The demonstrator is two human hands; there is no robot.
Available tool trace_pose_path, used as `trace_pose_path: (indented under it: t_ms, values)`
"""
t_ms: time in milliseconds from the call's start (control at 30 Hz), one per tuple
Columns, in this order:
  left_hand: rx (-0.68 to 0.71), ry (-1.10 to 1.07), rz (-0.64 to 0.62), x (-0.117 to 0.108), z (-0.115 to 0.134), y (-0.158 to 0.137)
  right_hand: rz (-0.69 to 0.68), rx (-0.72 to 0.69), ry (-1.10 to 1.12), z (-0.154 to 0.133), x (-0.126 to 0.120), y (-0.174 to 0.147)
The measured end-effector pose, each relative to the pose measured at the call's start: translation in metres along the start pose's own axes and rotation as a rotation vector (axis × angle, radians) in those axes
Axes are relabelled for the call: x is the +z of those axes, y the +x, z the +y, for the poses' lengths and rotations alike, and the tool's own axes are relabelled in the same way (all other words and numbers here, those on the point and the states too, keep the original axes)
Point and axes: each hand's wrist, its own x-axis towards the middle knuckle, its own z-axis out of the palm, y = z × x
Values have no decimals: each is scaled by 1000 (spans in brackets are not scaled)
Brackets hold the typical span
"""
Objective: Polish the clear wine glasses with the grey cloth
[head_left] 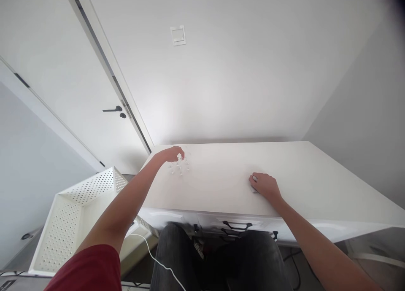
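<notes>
My left hand [173, 154] reaches over the left end of the white cabinet top, its fingers curled down in a pinch. Something small and clear seems to show at the fingertips, though its outline is faint. Right below and around them lie several small clear, shiny pieces [180, 168] in a loose cluster; their kind is hard to make out. Farther right, my right hand [265, 184] is closed and rests on the surface. A small greyish-white, cloth-like thing [253, 189] sticks out from under its fingers, mostly covered by the hand.
The white cabinet top [218, 185] stands against the wall, with dark drawer handles [237, 225] in front, close to my knees. At the left is a white perforated basket [63, 236]. A white cable [158, 261] crosses my leg. A door [79, 92] is behind left.
</notes>
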Motion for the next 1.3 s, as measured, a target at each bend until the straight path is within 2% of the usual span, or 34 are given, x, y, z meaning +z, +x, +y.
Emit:
trace_pose_path:
  t_ms: [100,233,333,400,533,600,633,700,733,767,800,900,1000,1100,1300]
  values:
    - [32,44,-87,1,-4,-1,14,-13,7,1,0,0]
    - [47,23,-80,0,-2,-6,5,-12,6,2,1,0]
    - [53,5,-37,-5,2,-14,5,-10,17,2,2,1]
    - [41,2,53,-11,7,-22,6,-11,19,2,2,1]
    - [77,-31,329,-18,19,-51,0,-13,17,2,1,1]
    - [116,-118,595,-9,26,-71,-3,-10,24,2,2,2]
    - [109,-185,750,1,29,-82,-3,-8,29,2,2,2]
    - [9,-339,1059,32,35,-101,-4,-9,40,3,3,3]
    - [-66,-414,1162,52,37,-108,-4,-12,46,3,4,3]
    - [-131,-484,1208,73,39,-114,-1,-13,50,3,4,3]
    - [-179,-565,1210,94,40,-118,0,-13,51,3,4,2]
    - [-236,-900,1033,148,41,-119,3,-4,48,3,3,2]
    - [-292,-1208,867,177,40,-109,5,-3,48,2,2,1]
    - [-301,-1369,742,185,38,-97,7,-2,50,3,2,1]
    - [-230,-1560,550,181,36,-78,22,-13,40,3,3,1]
